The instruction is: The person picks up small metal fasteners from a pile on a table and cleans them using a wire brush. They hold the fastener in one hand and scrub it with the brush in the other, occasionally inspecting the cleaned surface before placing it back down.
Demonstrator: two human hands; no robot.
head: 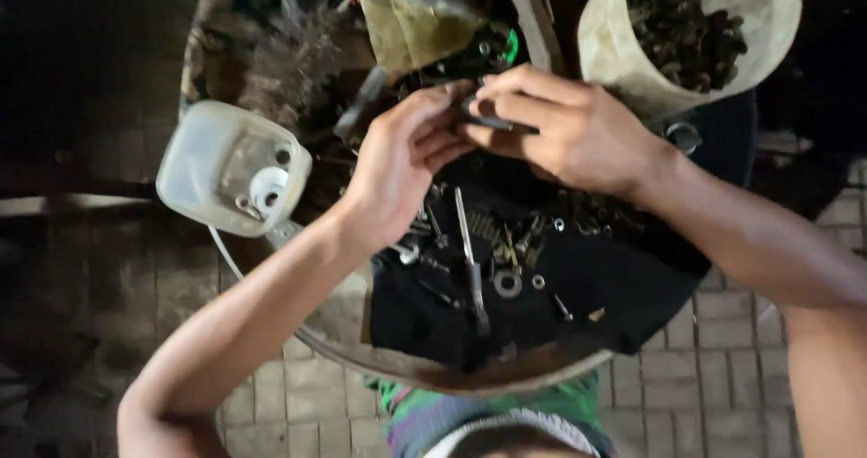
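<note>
My left hand point(397, 164) and my right hand point(564, 128) meet above a round tray point(424, 372). Together they pinch a small dark metal part point(492, 122), a thin rod-like piece that pokes out between the fingertips. Below the hands a black cloth point(614, 286) lies in the tray. Several bolts, washers and screws are scattered on it, among them a long metal tool point(470, 259) and a round washer point(507, 285).
A translucent plastic tank point(226, 164) with a round opening sits at the tray's left edge. A pale bucket point(632, 56) full of dark metal scraps stands at the upper right. A plastic bag point(411, 15) and more clutter lie behind. Paving bricks point(713, 395) cover the ground.
</note>
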